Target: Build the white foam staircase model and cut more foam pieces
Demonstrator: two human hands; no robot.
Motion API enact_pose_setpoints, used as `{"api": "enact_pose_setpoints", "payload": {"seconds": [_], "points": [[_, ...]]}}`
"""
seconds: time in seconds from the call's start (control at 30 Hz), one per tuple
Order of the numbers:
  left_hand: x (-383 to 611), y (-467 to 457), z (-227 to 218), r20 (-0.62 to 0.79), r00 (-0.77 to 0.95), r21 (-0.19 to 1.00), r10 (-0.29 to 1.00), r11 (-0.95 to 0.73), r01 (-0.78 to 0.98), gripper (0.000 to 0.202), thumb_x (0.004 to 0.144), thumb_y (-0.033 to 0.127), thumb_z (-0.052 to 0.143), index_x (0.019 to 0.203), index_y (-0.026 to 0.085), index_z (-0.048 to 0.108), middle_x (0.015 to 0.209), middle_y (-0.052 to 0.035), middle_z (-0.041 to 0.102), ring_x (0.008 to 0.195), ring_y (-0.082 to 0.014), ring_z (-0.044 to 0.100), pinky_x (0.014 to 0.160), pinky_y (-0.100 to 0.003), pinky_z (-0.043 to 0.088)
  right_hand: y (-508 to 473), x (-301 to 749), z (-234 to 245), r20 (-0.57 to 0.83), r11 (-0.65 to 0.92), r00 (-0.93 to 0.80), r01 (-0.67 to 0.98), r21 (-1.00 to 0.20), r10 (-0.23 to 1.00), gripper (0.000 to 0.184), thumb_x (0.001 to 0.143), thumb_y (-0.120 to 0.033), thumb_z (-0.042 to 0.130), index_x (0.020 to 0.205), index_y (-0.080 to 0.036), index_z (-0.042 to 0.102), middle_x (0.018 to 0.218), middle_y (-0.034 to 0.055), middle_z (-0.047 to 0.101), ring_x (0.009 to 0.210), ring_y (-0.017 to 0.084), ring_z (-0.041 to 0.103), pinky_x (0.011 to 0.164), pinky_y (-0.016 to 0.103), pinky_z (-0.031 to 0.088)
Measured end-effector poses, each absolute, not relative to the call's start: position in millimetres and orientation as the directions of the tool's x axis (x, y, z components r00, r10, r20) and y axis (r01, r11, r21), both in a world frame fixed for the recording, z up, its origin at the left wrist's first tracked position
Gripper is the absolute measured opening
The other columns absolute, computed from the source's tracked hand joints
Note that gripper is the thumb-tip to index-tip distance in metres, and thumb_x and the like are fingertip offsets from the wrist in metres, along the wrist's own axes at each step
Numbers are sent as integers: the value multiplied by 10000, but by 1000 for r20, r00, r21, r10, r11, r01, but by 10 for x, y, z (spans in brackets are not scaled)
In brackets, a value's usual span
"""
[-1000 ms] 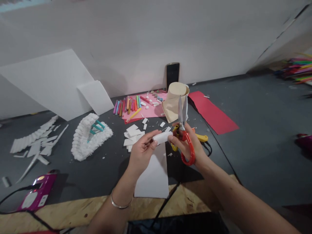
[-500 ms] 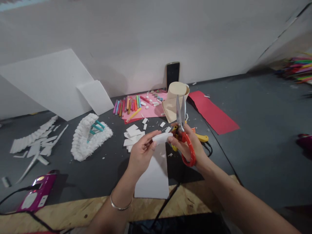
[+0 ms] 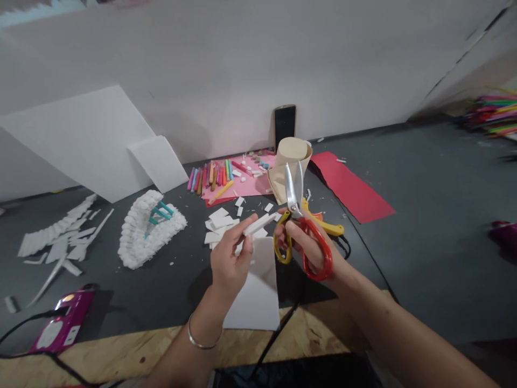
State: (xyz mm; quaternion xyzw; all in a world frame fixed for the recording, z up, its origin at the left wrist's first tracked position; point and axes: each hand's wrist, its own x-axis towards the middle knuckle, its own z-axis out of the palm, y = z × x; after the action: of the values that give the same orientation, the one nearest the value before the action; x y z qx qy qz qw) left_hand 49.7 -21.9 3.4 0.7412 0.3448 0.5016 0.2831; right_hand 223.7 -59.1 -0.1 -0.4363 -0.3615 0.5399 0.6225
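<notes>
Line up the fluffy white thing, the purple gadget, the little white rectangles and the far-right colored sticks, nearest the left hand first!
1. Little white rectangles: just beyond the left hand.
2. Fluffy white thing: to its left.
3. Purple gadget: lower left.
4. Far-right colored sticks: back right.

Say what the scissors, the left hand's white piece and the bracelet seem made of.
Scissors: shiny silvery blades, so likely steel; the red handle has glossy highlights, suggesting plastic or coated metal. White piece: matte, with a thick edge, so perhaps foam sheet or thick card. Bracelet: silvery metal, judging by its gleam; which metal is unclear.
</notes>
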Motion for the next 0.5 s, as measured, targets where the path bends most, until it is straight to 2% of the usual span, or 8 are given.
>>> {"api": "enact_pose_setpoints", "payload": {"seconds": [0.1, 0.17, 0.27, 0.37, 0.43, 0.5], "points": [[489, -183, 22, 682, 463, 512, 566, -821, 250, 483, 901, 64, 517, 1352, 237, 530, 1254, -62, 682, 1178, -173, 628, 1034, -328, 494, -583, 2231, -16, -61, 14, 138, -489, -872, 988, 399, 840, -512, 637, 1103, -231, 533, 746, -21, 597, 607, 132, 568, 586, 284, 486], [490, -137, 13, 697, 590, 371, 407, -909, 190, 569, 887, 24, 488, 1416, 232, 454, 1276, -60, 669, 1268, -177, 560, 1118, -392, 418, -561, 2249, -25, -101, -17, 133, -521, -854, 986, 409, 811, -485, 672, 1103, -235, 534, 735, -33, 578, 592, 128, 555, 573, 279, 475], [500, -95, -3, 683, 666, 260, 300, -952, 162, 630, 863, -8, 478, 1440, 238, 420, 1275, -55, 669, 1359, -183, 462, 1167, -441, 342, -527, 2278, -19, -129, -44, 138, -498, -866, 982, 411, 742, -369, 743, 1073, -240, 536, 777, -41, 576, 622, 120, 553, 586, 262, 465], [517, -121, -13, 700, 606, 333, 377, -924, 189, 617, 866, -12, 459, 1424, 251, 448, 1306, -68, 646, 1394, -195, 414, 1164, -450, 341, -511, 2279, -1, -113, -26, 173, -439, -898, 978, 407, 717, -320, 739, 1057, -242, 531, 764, -50, 558, 632, 122, 546, 585, 257, 456], [528, -160, -9, 701, 502, 493, 507, -853, 174, 542, 895, 49, 469, 1403, 239, 476, 1390, -100, 577, 1410, -232, 389, 1148, -472, 358, -513, 2275, 1, -79, 9, 216, -379, -925, 973, 389, 732, -306, 723, 1062, -244, 527, 750, -53, 547, 629, 125, 541, 585, 260, 454], [538, -192, 5, 626, 369, 707, 686, -700, 100, 435, 932, 161, 490, 1363, 213, 512, 1434, -137, 527, 1379, -274, 433, 1092, -474, 428, -522, 2277, -14, -22, 64, 266, -311, -948, 964, 374, 753, -284, 712, 1074, -249, 523, 766, -48, 553, 633, 123, 536, 593, 259, 452]]}}
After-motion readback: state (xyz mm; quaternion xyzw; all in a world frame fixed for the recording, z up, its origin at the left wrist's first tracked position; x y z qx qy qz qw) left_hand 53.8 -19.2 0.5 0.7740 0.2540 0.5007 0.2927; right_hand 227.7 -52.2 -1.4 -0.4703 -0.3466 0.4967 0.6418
